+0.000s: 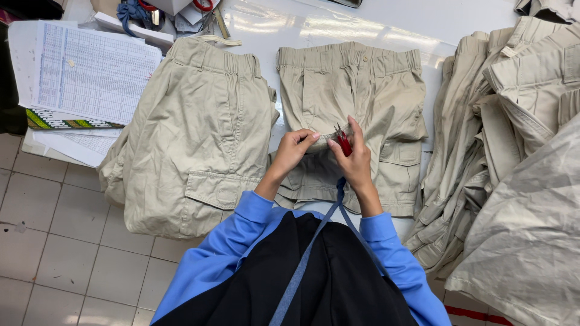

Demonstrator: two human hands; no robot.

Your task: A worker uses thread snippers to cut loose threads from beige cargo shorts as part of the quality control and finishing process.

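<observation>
A pair of beige cargo shorts (pixel 356 90) lies flat on the white table in front of me, waistband away from me. My left hand (pixel 294 150) pinches a fold of its fabric near the middle. My right hand (pixel 355 158) holds small red thread snips (pixel 344 142), blades pointing up at the pinched fabric. Both hands meet over the shorts' lower half. I wear blue sleeves and a dark apron.
A stack of the same beige shorts (pixel 196 139) sits to the left, hanging over the table's edge. More beige garments (pixel 513 121) are heaped on the right. Printed paper sheets (pixel 90 72) lie at far left, with scissors (pixel 205 6) and clutter at the back. Tiled floor shows below left.
</observation>
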